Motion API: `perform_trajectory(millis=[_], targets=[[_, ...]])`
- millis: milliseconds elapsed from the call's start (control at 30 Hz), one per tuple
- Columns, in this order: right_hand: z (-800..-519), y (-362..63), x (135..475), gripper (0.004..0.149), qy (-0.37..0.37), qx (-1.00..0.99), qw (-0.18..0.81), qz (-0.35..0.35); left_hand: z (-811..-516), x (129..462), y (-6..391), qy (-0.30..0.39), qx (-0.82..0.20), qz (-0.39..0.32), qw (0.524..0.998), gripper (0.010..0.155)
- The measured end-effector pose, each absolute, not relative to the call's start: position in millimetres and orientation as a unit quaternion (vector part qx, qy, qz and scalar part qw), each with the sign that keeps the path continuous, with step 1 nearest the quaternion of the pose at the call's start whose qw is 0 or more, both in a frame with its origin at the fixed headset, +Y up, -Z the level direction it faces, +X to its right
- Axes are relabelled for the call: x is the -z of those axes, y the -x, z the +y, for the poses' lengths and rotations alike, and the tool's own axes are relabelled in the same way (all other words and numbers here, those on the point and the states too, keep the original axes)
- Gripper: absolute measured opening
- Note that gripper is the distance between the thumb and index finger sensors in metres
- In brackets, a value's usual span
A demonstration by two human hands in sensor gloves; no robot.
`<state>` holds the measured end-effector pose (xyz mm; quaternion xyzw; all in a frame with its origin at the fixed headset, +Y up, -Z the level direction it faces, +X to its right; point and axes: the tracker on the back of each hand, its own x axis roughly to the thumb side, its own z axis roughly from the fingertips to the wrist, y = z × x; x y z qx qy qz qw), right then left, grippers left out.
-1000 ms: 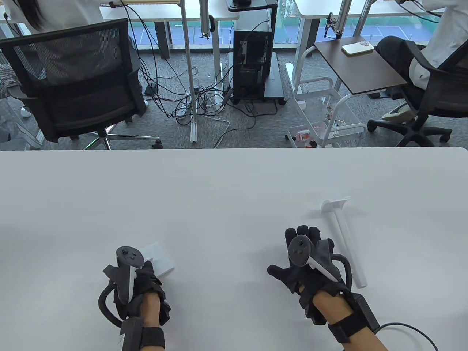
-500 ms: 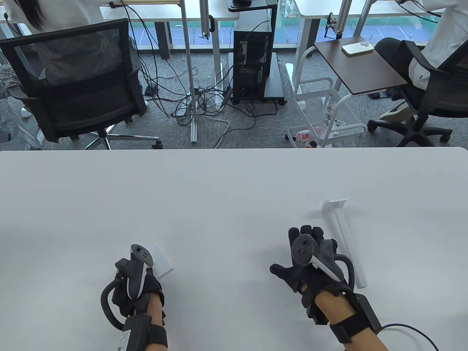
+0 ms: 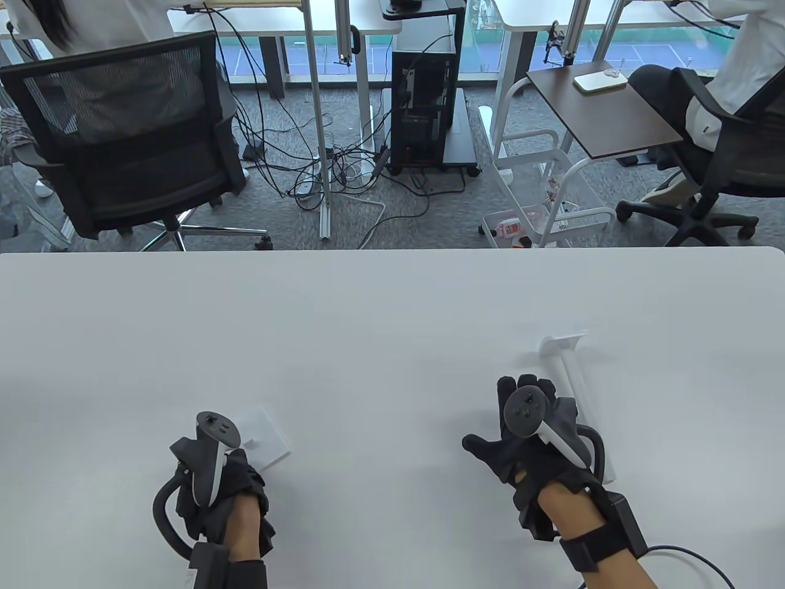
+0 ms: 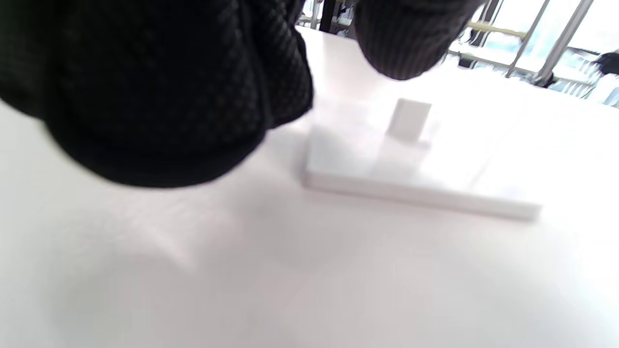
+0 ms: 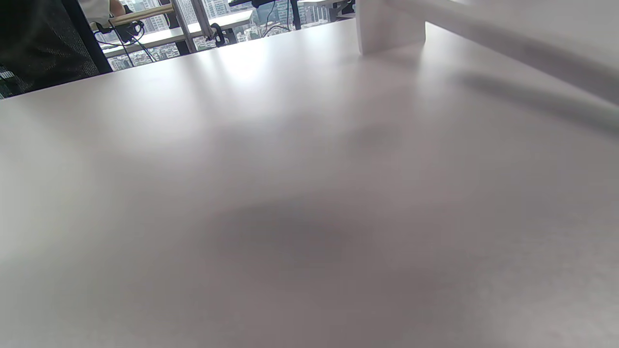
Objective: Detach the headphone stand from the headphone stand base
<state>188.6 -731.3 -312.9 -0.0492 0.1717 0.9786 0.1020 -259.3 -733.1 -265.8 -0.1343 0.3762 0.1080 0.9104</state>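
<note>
Fingers [image 3: 521, 392] of your right hand [image 3: 527, 442] lie spread, holding nothing, beside the white plastic headphone stand post [image 3: 567, 368] lying on the white worktop [image 3: 368, 319]. Your left hand [image 3: 214, 485] curls loosely, gripping nothing, just short of the flat white square stand base [image 3: 267, 432]. No writing is readable. Beyond: grey carpet, cables, black mesh chair [image 3: 122, 129].
</note>
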Motion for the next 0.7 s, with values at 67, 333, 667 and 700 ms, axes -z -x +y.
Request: perform_trajectory(millis=[67,333,667,700], targets=[[-731.1,-188.7,311.6,0.101,0.049,-0.979,0.099,0.172,-717.8,263.9,241.4,0.107,-0.109,0.342,0.927,0.079],[-729.3,-191.1,311.3,0.101,0.048,-0.978,0.106,0.174,-680.3,253.1,156.7,0.004,-0.084,0.154,0.985,0.076],[-728.9,-194.0,309.9,0.108,0.049,-0.978,0.113,0.170,-698.3,255.6,97.9,0.012,-0.053,-0.062,0.997,0.091],[-729.5,-193.9,309.9,0.108,0.048,-0.978,0.112,0.171,-703.0,256.6,95.3,0.011,-0.041,-0.058,0.997,0.091]])
